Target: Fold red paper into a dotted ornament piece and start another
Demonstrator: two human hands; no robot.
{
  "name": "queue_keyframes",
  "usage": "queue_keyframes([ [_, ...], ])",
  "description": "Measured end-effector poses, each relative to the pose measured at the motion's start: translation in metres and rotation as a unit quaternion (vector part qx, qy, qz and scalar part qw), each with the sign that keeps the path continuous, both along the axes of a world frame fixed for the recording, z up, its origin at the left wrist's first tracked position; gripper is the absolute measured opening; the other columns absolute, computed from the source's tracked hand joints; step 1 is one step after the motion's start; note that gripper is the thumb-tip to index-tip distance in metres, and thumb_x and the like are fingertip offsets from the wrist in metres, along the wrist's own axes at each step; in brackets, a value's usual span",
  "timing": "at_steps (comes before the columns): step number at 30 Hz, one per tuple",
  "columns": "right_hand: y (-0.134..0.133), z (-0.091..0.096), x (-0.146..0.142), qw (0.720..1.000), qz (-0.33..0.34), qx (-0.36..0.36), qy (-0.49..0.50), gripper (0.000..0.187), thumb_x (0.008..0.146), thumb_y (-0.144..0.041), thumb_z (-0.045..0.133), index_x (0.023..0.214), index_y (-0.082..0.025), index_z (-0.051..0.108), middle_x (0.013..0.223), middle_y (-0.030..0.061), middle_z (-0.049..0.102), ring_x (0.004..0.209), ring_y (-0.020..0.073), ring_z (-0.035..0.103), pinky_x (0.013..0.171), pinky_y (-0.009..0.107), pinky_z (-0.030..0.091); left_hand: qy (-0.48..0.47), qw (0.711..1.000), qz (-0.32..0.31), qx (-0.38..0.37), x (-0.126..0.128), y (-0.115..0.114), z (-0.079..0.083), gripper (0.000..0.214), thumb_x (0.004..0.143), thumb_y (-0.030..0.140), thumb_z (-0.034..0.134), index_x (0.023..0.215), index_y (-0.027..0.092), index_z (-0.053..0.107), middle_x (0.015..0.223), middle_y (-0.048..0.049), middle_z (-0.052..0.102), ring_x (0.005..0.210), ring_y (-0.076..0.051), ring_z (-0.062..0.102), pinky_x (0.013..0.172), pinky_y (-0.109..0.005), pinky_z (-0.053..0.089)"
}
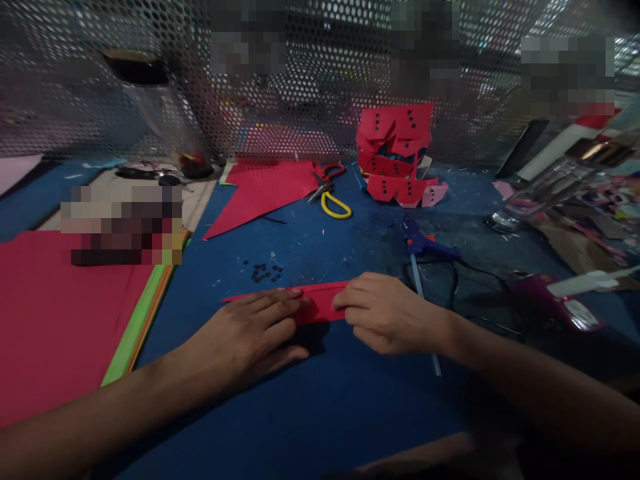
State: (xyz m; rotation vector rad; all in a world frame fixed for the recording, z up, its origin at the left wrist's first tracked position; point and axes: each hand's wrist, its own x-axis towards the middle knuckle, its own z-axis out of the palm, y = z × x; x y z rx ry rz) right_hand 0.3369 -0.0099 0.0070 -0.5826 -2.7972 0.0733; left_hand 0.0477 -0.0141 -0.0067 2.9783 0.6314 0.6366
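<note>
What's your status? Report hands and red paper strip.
Left hand on red paper strip. Right hand on it, curled. Glue stick passing beneath right wrist.

1. Your left hand: 1; your right hand: 1.
2. Red strip: 1.
3. Scissors: 1 pair.
4. Glue gun: 1.
5. Clear containers: 2.
6. Black squares: you see more than six; exact total unclear.

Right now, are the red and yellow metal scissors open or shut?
Open: on the scissors, the red handle and yellow handle are spread apart.
</note>
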Motion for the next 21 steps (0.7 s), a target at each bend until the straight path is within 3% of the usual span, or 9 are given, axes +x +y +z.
queue_keyframes([
  [4,0.002,-0.004,0.001,0.998,-0.02,-0.004,0.059,0.016,0.093,-0.013,0.052,0.092,-0.017,0.067,0.1,0.006,0.075,0.091,0.0181,0.065,0.083,0.034,0.048,-0.014,1.0,0.003,0.005,0.0,0.001,0.0,0.024,0.099,0.038,0.064,0.092,0.016,0.068,0.122,-0.0135,0.076,0.115,-0.027,0.073,0.098,-0.042,0.062],
  [8,0.006,-0.007,0.001,0.988,-0.098,0.004,0.117,0.018,0.097,-0.011,0.049,0.104,-0.017,0.066,0.103,0.0077,0.074,0.096,0.0201,0.064,0.085,0.036,0.046,-0.013,1.0,0.013,0.002,0.0,0.002,-0.001,0.022,0.101,0.035,0.061,0.105,0.015,0.069,0.12,-0.0133,0.077,0.114,-0.027,0.073,0.097,-0.042,0.062],
  [12,0.011,-0.011,0.0,0.985,-0.163,0.011,0.056,0.02,0.104,-0.015,0.048,0.115,-0.015,0.064,0.112,0.0093,0.071,0.106,0.0233,0.06,0.093,0.04,0.042,-0.036,0.999,0.01,0.001,0.002,0.004,-0.002,0.017,0.102,0.029,0.058,0.101,0.016,0.068,0.116,-0.0108,0.078,0.109,-0.024,0.074,0.098,-0.041,0.061],
  [17,0.012,-0.014,-0.001,0.986,-0.165,0.003,0.003,0.019,0.106,-0.017,0.047,0.115,-0.016,0.064,0.109,0.0087,0.068,0.104,0.0229,0.058,0.092,0.039,0.039,-0.06,0.998,0.018,-0.011,0.003,0.005,0.0,0.012,0.102,0.024,0.058,0.097,0.017,0.067,0.115,-0.0091,0.078,0.105,-0.021,0.075,0.097,-0.038,0.061],
  [21,0.011,-0.012,-0.003,0.987,-0.16,-0.019,0.011,0.021,0.105,-0.013,0.046,0.116,-0.017,0.063,0.11,0.0081,0.067,0.107,0.0228,0.057,0.096,0.04,0.039,-0.094,0.994,0.037,-0.053,0.004,0.004,0.0,0.015,0.102,0.016,0.053,0.111,0.017,0.066,0.118,-0.0093,0.077,0.111,-0.019,0.073,0.098,-0.035,0.06],
])
